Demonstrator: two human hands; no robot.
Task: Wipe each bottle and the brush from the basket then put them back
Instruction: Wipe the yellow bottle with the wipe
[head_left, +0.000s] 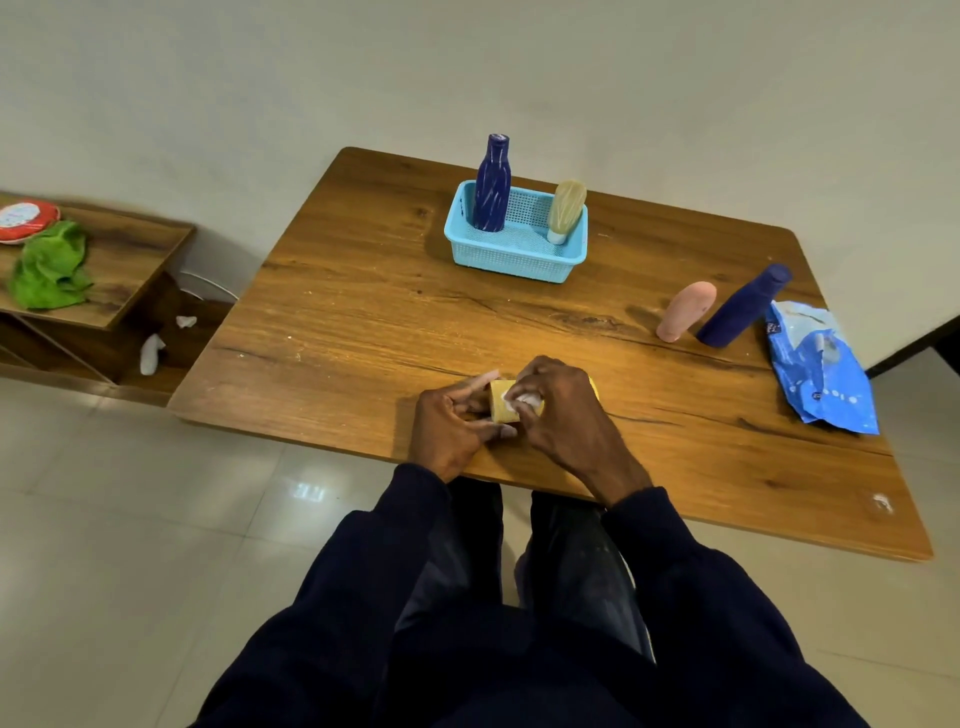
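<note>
At the near edge of the table: a seated person works over the wooden table (363, 312), both hands close together just in front of them.
Left hand: the left hand (457, 421) has its fingers and thumb curled round one end of a yellow bottle (503, 405), which lies on its side, low over the tabletop.
Right hand: the right hand (561, 410) has its fingers bent down, pinching a white wipe (524, 400) and pressing it against the bottle; most of the bottle is hidden under it.
Basket: a light blue basket (514, 260) sits near the far edge, holding a patterned blue bottle (492, 187) upright and a brush (565, 210) with its bristles up.
Out on the table: a pink bottle (685, 310) and a dark blue bottle (743, 306) stand side by side at the right, just beside a blue packet (821, 369).
Step in hand: wiping the yellow bottle, by the look of it.
Progress: somewhere in the middle, I'd judge. Three bottles are out of the basket and must go back. Whether the pair at the right is already wiped, or the two things in the basket are done or untouched, I cannot tell.
Off to the left: a low shelf (130, 249) with a green cloth (49, 273) on top.
</note>
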